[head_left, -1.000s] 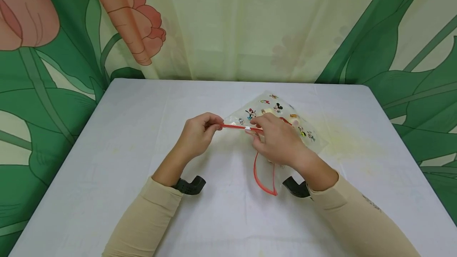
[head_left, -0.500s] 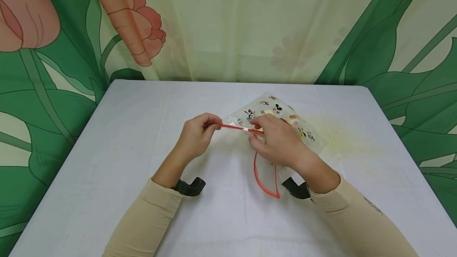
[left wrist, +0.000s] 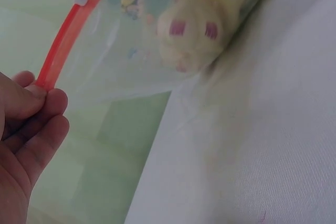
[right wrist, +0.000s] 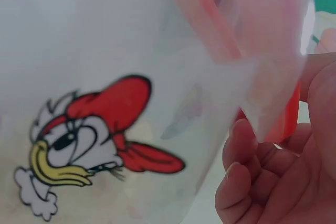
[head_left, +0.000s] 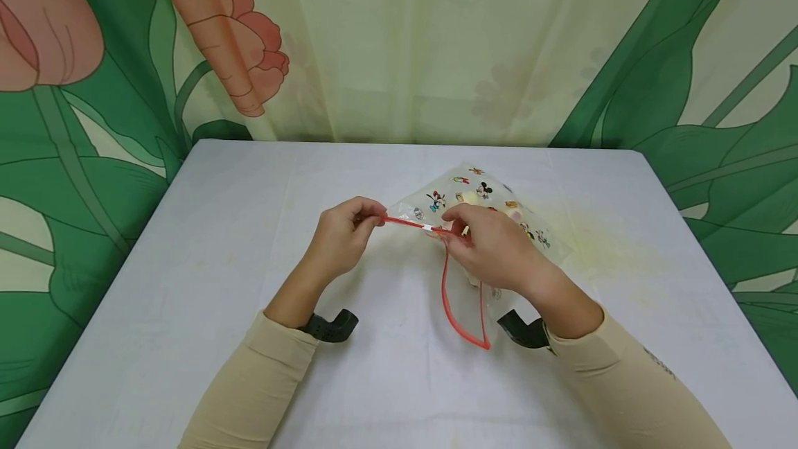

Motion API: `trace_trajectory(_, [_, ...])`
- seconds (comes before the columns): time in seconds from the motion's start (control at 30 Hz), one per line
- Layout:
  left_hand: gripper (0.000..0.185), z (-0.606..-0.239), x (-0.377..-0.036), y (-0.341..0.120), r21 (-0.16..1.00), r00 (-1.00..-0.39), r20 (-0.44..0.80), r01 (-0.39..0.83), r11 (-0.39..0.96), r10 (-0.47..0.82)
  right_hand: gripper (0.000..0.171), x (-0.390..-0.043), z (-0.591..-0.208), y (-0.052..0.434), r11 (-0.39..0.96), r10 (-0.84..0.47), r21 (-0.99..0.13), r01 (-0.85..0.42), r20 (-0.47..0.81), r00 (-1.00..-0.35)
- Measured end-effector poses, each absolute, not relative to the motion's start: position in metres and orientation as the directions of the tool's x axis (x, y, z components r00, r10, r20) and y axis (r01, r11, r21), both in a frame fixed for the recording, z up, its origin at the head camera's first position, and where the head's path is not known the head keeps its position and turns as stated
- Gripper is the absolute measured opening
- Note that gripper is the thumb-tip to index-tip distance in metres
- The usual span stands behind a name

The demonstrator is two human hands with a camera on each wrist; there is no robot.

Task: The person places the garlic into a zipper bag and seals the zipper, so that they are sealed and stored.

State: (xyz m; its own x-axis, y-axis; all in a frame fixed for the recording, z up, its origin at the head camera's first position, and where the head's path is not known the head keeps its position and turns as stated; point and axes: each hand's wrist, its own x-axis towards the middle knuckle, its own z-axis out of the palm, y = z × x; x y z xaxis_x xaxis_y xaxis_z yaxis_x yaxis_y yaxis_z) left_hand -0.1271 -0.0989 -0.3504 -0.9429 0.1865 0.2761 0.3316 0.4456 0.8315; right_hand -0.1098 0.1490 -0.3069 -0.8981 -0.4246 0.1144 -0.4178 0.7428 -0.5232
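Observation:
A clear slider zip bag point(head_left: 451, 182) printed with small cartoon figures lies tilted near the table's middle. Its red zip strip point(head_left: 405, 221) bears a white slider point(head_left: 427, 227). At the strip's left end, my left hand point(head_left: 343, 238) pinches it between thumb and fingers, as the left wrist view confirms. My right hand point(head_left: 495, 248) pinches the strip just right of the slider. Below it hangs a loop of red strip point(head_left: 445, 296). Inside the bag, a pale yellow lumpy thing point(left wrist: 191, 30) with purple patches shows; its kind is unclear. A duck print point(right wrist: 100, 135) fills the right wrist view.
A white cloth point(head_left: 218, 262) covers the table, with a faint yellowish stain right of the bag. Behind stands a curtain point(head_left: 436, 47) with printed flowers and leaves. Black wrist mounts point(head_left: 333, 326) sit on both forearms.
The right hand has shifted slightly right, and its thumb and finger, spread apart before, have come together on the red strip. The left hand has stayed almost still.

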Motion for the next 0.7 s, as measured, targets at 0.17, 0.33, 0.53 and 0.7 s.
trace_trajectory(0.17, [0.012, -0.3509, -0.1271, -0.0996, 0.830, -0.943, 0.276, 0.331, 0.448, 0.185, 0.028, -0.1098, -0.3064, 0.1482, 0.738, -0.434, -0.522, -0.427, 0.117, -0.893])
trace_trajectory(0.33, [0.011, -0.3517, -0.1273, -0.0996, 0.826, -0.939, 0.286, 0.343, 0.447, 0.192, 0.024, -0.1095, -0.3050, 0.1475, 0.745, -0.435, -0.506, -0.434, 0.124, -0.892])
trace_trajectory(0.53, [0.011, -0.3509, -0.1278, -0.0998, 0.824, -0.940, 0.284, 0.341, 0.453, 0.192, 0.022, -0.1087, -0.3011, 0.1482, 0.735, -0.447, -0.526, -0.428, 0.098, -0.889])
trace_trajectory(0.7, [0.011, -0.3502, -0.1277, -0.1004, 0.824, -0.940, 0.284, 0.340, 0.453, 0.188, 0.020, -0.1091, -0.2994, 0.1488, 0.738, -0.446, -0.535, -0.412, 0.072, -0.892])
